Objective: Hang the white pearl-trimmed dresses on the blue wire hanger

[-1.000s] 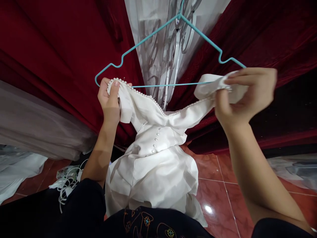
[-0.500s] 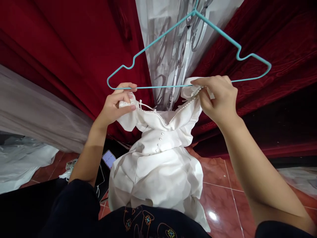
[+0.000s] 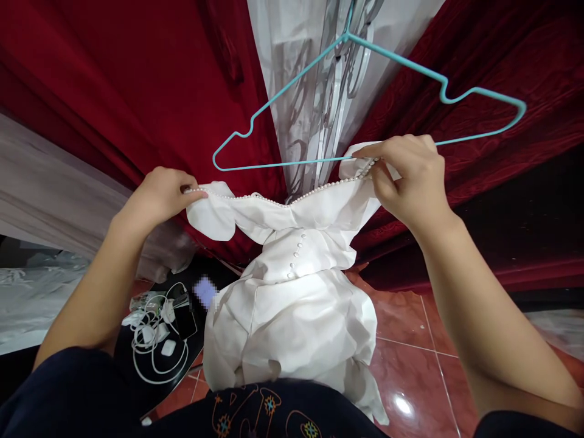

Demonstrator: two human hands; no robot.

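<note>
A white dress point(image 3: 292, 304) with a pearl-beaded neckline and small covered buttons hangs down in front of me. My left hand point(image 3: 159, 193) pinches the beaded edge at its left shoulder, stretching the neckline sideways. At the opposite shoulder, my right hand point(image 3: 408, 170) is closed on the beaded edge and also on the bottom bar of a light blue hanger point(image 3: 274, 165). The hanger tilts above the dress, its left end free of the fabric and apart from my left hand. My right fingertips are partly hidden behind the cloth.
Dark red curtains point(image 3: 150, 91) hang on both sides, with white sheer fabric point(image 3: 296, 79) between them. At lower left a black table point(image 3: 123, 347) bears a coiled white cable point(image 3: 150, 365), a phone point(image 3: 185, 321) and a small white case point(image 3: 168, 347). Red tiles point(image 3: 406, 365) cover the floor.
My left hand has let go of the hanger bar and moved left and slightly down with the dress's shoulder, pulling the neckline wider. The hanger has shifted right and tilted.
</note>
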